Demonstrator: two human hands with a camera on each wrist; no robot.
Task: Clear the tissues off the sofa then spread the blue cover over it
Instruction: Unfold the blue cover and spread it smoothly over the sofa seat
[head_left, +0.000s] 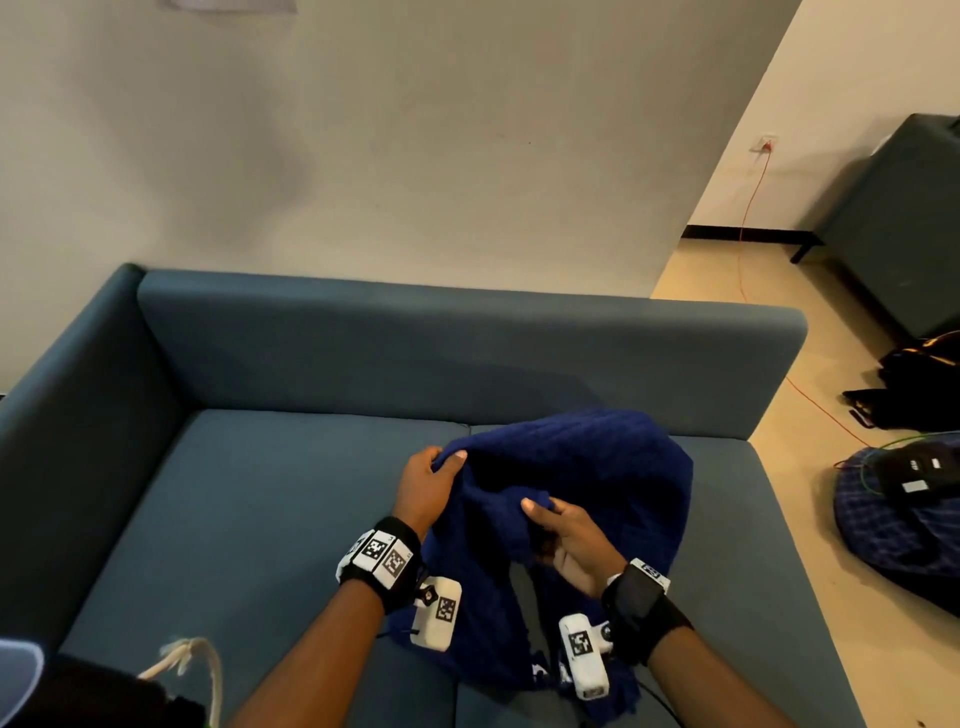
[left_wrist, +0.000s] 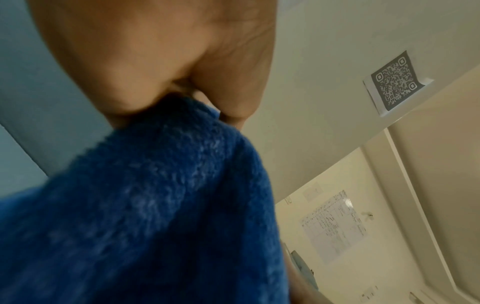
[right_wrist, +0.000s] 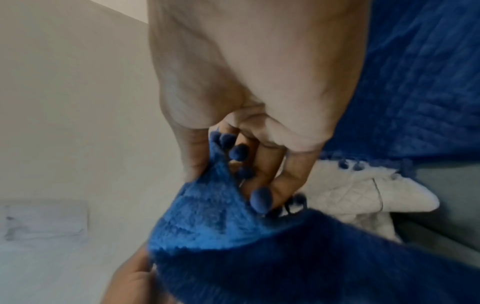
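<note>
Second step, by the look of it: no tissues visible on the seat, cover (head_left: 597, 478) already in hand, bunched in a loose heap over the right cushion of the sofa (head_left: 270, 509), part of it lifted off the seat and part trailing down toward the front edge. Sorting out the edges, apparently, not yet spreading. Still crumpled, no corner pulled clear.

Next move, as a guess: finding two corners along one edge, drawing them apart, lifting and casting the cloth toward the backrest so it falls flat across both cushions. Calls for a firm hold on the hem and wide-spread arms; a heavy knit, likely to sag and fold on itself if held near the middle.

Left hand (head_left: 428, 480) raised above the seat near the cushion seam, wrist bent, thumb on top and fingers curled under, pinching a fold at the heap's upper left. Confirmed in the left wrist view: cloth clamped between thumb and fingers (left_wrist: 233, 107).

Right hand (head_left: 566, 540) lower and nearer the body, palm turned up and inward, thumb pointing left. In the right wrist view, thumb and fingers (right_wrist: 275, 185) closed on a fringed edge with small pompoms (right_wrist: 261, 200).

Both forearms reaching forward from the bottom of the head view, hands close together.
</note>
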